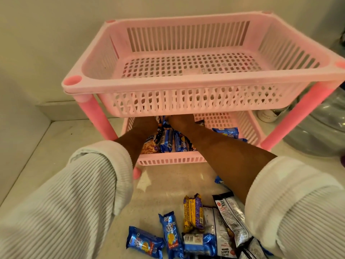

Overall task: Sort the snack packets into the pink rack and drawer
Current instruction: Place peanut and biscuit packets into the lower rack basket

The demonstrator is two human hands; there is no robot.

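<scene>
A pink two-tier rack [168, 85] stands on the counter; its top basket holds nothing. The lower basket [171, 160] holds several snack packets [168, 141], blue biscuit packs and a peanut pack. Both my arms reach into the lower tier. My left hand [144, 123] and my right hand [180, 120] are mostly hidden under the top basket, so their fingers cannot be seen. Loose packets [196, 228] lie on the counter in front: blue biscuit packs, a yellow-purple pack and silver peanut packs.
A white wall runs behind and to the left of the rack. A large clear plastic container [321, 128] and a small white jar [266, 115] sit at the right. A white counter [61, 139] lies under everything.
</scene>
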